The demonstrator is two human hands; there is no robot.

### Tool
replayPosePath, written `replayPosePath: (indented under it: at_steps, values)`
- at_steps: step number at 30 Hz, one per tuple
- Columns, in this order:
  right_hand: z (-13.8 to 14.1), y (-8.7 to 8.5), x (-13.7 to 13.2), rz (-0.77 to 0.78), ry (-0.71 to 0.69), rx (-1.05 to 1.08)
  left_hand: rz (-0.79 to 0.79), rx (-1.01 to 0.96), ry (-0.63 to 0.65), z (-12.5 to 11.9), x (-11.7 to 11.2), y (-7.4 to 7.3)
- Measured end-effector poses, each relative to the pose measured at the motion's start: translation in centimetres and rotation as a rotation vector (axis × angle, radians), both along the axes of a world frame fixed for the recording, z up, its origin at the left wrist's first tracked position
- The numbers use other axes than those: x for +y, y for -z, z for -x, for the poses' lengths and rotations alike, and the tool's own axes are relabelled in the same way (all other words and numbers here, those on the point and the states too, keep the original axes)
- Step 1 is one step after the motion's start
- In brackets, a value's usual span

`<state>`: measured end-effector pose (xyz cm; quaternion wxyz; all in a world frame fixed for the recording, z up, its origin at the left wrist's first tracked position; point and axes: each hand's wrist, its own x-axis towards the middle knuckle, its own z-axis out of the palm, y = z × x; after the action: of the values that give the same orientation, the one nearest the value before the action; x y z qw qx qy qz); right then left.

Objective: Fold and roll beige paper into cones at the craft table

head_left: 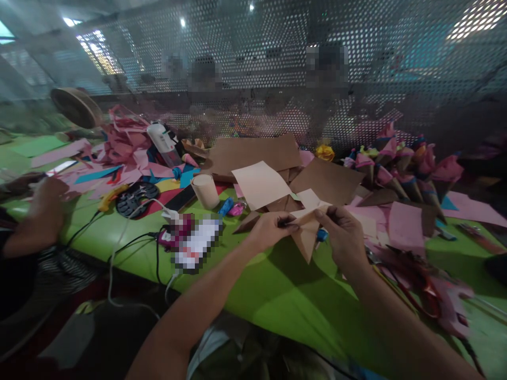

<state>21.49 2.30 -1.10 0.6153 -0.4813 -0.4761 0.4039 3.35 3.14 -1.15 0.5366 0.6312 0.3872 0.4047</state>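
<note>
Between my two hands, above the green table, I hold a piece of tan paper that tapers to a point at the bottom. My left hand pinches its upper left edge between thumb and fingers. On the other side, my right hand grips the upper right edge with its fingertips. Just behind lie a pale sheet and a brown sheet, partly overlapping other brown pieces. A small blue item shows below my right fingers; its kind is unclear.
Paper cones with pink tops are heaped at the back right. Scissors and a pink glue gun lie front right. A cardboard tube, a phone and cables stand left. Another person's arm reaches in far left.
</note>
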Motion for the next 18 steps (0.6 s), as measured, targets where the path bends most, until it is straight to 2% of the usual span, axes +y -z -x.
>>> replayPosePath:
  at_steps: [7,18]
  values:
    - [0.2,-0.45,-0.2,-0.03,0.023,-0.021,-0.037,0.118,0.002,0.11,-0.21,-0.3]
    - [0.23,-0.42,-0.32,0.01,-0.022,-0.001,-0.108,0.274,-0.002,0.18,-0.38,-0.48]
